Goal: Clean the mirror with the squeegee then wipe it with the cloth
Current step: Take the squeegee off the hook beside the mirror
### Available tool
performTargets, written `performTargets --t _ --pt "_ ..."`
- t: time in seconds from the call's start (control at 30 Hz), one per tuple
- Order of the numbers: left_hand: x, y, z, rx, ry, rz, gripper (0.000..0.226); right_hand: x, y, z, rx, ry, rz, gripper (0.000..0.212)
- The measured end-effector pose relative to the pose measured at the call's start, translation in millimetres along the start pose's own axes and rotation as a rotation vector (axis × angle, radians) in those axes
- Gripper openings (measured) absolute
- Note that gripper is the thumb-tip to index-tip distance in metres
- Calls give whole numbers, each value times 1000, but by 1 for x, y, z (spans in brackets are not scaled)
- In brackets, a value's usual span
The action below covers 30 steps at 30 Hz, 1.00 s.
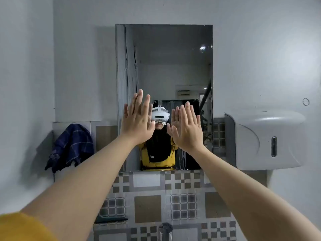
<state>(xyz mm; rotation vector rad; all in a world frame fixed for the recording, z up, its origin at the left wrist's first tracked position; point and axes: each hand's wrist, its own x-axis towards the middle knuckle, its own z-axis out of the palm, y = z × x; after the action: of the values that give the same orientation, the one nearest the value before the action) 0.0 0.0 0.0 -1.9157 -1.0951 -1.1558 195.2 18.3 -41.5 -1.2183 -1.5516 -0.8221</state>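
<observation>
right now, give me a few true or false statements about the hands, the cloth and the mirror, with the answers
1. Both hands, the left hand and the right hand, are open and hold nothing. True.
2. The right hand holds a squeegee against the mirror. False: no squeegee is in either hand.
3. A dark blue checked cloth hangs on the wall to the left of the mirror. True.
4. The white dispenser is mounted to the left of the mirror. False: it is on the wall to the right.
5. Streaks show down the left side of the mirror. True.
6. The wall below the mirror is plain white. False: patterned tiles cover it.
</observation>
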Motion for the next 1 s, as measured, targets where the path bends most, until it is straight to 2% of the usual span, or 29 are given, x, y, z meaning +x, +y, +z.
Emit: performTargets --t 0.3,0.57,0.73,1.0 --pt "-6 -6 4 29 -28 -5 83 2 -10 -10 28 15 15 69" --pt "-19 -20 -10 -73 30 -7 67 11 -42 -21 310 87 -16 51" --pt "-40 -46 -23 -78 63 -97 51 12 -77 -24 450 13 0 42" --pt "-99 -101 -38 -148 -34 -238 47 -12 -133 15 525 -194 -32 41"
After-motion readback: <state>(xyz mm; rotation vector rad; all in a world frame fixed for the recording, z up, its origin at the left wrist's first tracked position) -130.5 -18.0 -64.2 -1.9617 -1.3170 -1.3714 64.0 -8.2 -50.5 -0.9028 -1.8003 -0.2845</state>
